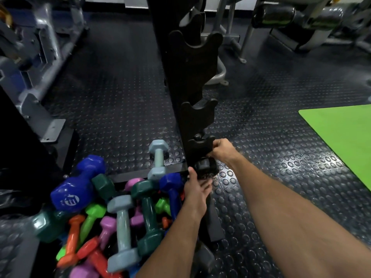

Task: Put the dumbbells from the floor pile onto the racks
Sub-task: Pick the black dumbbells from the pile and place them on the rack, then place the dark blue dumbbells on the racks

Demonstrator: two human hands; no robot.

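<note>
A black vertical dumbbell rack (192, 63) stands in the middle, its upper cradles bare. A black dumbbell (204, 167) sits at the lowest cradle near the floor. My left hand (197, 189) supports its near head from below, thumb up along the side. My right hand (221, 149) grips the far part of it at the cradle's edge; its fingers are hidden behind the bracket. To the lower left lies the floor pile (112, 213) of several coloured dumbbells: blue, dark green, grey, pink, orange, red, lime. A grey dumbbell (158, 159) lies against the rack base.
Dark studded rubber flooring (271, 157) surrounds the rack. A green mat (341, 133) lies at the right. Grey machine frames (40, 67) stand on the left, and a padded bench machine (291, 19) at the back right.
</note>
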